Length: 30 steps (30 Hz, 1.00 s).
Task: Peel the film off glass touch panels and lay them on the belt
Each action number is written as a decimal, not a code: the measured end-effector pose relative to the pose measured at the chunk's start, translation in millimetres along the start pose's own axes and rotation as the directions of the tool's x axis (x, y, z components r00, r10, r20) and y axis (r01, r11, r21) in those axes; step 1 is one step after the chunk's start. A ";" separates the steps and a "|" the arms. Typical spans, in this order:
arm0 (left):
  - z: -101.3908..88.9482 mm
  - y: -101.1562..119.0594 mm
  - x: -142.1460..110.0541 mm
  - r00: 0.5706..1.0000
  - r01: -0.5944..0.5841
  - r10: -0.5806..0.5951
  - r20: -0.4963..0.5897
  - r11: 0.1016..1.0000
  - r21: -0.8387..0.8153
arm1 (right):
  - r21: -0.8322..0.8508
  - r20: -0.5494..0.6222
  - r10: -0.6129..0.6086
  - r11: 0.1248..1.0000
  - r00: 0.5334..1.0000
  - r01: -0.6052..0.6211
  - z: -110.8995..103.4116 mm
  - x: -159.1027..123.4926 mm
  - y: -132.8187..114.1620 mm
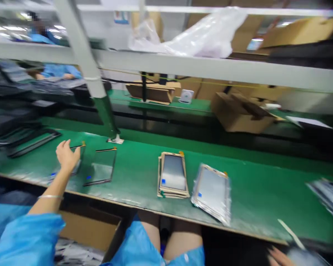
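Observation:
My left hand (66,155) reaches out to the far left of the green bench (133,177). Its thumb and fingers close on the top edge of a dark glass panel (77,167) lying flat there. A second dark panel (102,166) lies just to the right of it. Further right sits a stack of framed screens (173,173) with a grey face on top, and beside it a screen in a clear bag (213,192). Only the fingertips of my right hand (277,256) show at the bottom right corner, next to a blurred shiny item (308,258).
A slanted grey frame post (84,70) stands on the bench behind the panels. Dark trays (30,142) lie at far left, more bagged parts (329,195) at far right. Cardboard boxes (238,114) sit on the far bench. A person in blue (58,71) works at back left.

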<state>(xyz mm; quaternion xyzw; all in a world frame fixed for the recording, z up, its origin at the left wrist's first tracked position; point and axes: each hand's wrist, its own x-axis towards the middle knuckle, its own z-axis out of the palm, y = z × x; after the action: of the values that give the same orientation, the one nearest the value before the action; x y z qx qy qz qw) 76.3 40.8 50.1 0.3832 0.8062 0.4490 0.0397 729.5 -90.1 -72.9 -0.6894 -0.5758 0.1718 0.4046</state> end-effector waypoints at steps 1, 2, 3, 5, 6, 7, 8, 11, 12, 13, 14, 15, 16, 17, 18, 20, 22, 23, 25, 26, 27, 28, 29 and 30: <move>27.6 17.8 -17.7 0.988 -0.135 0.137 0.070 0.990 -0.028 | -0.006 -0.080 0.036 0.999 0.996 -0.037 -8.1 -6.1 4.1; 56.1 37.9 -43.1 0.917 -0.352 0.364 0.166 0.931 -0.095 | 0.007 -0.141 0.066 0.998 0.988 -0.066 -9.0 -7.8 4.9; 83.8 59.1 -75.4 0.759 -0.553 0.589 0.278 0.808 -0.203 | 0.032 -0.175 0.090 0.996 0.980 -0.086 -3.7 -4.7 3.5; 131.9 100.9 -151.5 0.512 -0.653 0.737 0.441 0.668 -0.357 | 0.082 -0.169 0.128 0.990 0.977 -0.115 18.2 11.4 -2.6; 151.5 119.6 -189.7 0.408 -0.673 0.768 0.493 0.618 -0.406 | 0.092 -0.149 0.141 0.987 0.979 -0.128 30.5 21.4 -6.0; 168.2 136.1 -224.8 0.319 -0.687 0.785 0.531 0.577 -0.441 | 0.097 -0.146 0.148 0.986 0.978 -0.134 41.6 30.6 -8.8; 182.0 150.1 -254.9 0.261 -0.696 0.784 0.563 0.557 -0.453 | 0.097 -0.148 0.153 0.985 0.977 -0.140 50.2 38.1 -10.7; 208.9 175.9 -310.9 0.218 -0.715 0.740 0.637 0.565 -0.412 | 0.107 -0.169 0.197 0.978 0.966 -0.180 60.1 50.2 -9.7; 213.6 179.7 -319.7 0.219 -0.718 0.721 0.658 0.576 -0.392 | 0.115 -0.172 0.218 0.973 0.961 -0.200 59.5 52.5 -7.5; 216.7 181.9 -325.1 0.218 -0.719 0.702 0.678 0.585 -0.374 | 0.126 -0.169 0.239 0.967 0.956 -0.220 58.0 55.1 -4.9; 218.6 183.0 -328.1 0.216 -0.720 0.684 0.697 0.594 -0.359 | 0.140 -0.158 0.258 0.961 0.953 -0.237 56.4 58.4 -2.3; 219.6 183.5 -329.4 0.215 -0.720 0.666 0.715 0.602 -0.345 | 0.154 -0.142 0.273 0.956 0.951 -0.251 54.9 62.4 0.0; 220.3 184.0 -329.4 0.213 -0.719 0.648 0.731 0.611 -0.332 | 0.169 -0.121 0.285 0.950 0.951 -0.263 53.8 67.1 1.9; 220.8 185.0 -328.5 0.212 -0.717 0.630 0.747 0.619 -0.319 | 0.182 -0.100 0.294 0.945 0.951 -0.273 53.1 72.1 3.3; 221.6 186.8 -326.7 0.209 -0.714 0.612 0.763 0.628 -0.308 | 0.195 -0.079 0.304 0.939 0.949 -0.284 52.8 77.0 4.1; 224.5 192.9 -320.7 0.201 -0.703 0.574 0.794 0.649 -0.291 | 0.218 -0.045 0.331 0.924 0.942 -0.314 52.6 85.0 4.5; 229.8 201.8 -311.9 0.189 -0.686 0.529 0.827 0.674 -0.275 | 0.245 -0.007 0.365 0.903 0.931 -0.353 52.2 89.8 3.9; 233.1 206.8 -306.9 0.182 -0.675 0.502 0.845 0.689 -0.264 | 0.259 0.018 0.381 0.891 0.924 -0.372 51.7 91.1 3.4; 239.9 216.4 -297.0 0.168 -0.652 0.436 0.884 0.722 -0.233 | 0.284 0.081 0.402 0.868 0.912 -0.408 50.2 93.0 2.3; 242.8 220.6 -292.7 0.160 -0.640 0.400 0.902 0.738 -0.213 | 0.292 0.119 0.408 0.857 0.905 -0.424 49.1 94.0 1.7; 245.2 224.3 -289.2 0.153 -0.630 0.363 0.919 0.753 -0.193 | 0.296 0.158 0.411 0.848 0.898 -0.440 48.0 95.1 1.1; 246.8 227.4 -286.6 0.145 -0.620 0.327 0.934 0.765 -0.172 | 0.297 0.196 0.411 0.840 0.890 -0.454 46.8 96.5 0.6; 247.7 229.9 -284.8 0.138 -0.612 0.293 0.946 0.776 -0.151 | 0.293 0.230 0.411 0.835 0.882 -0.465 45.6 98.0 0.2; 247.9 231.9 -283.7 0.131 -0.606 0.262 0.956 0.785 -0.132 | 0.286 0.260 0.410 0.832 0.874 -0.475 44.5 99.7 0.0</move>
<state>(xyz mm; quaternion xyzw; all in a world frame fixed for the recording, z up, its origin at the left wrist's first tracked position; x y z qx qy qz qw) 512.0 97.6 -1.7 0.7905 0.5240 -0.0006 0.3171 726.0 18.9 -77.4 -0.7042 -0.3967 0.4222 0.4104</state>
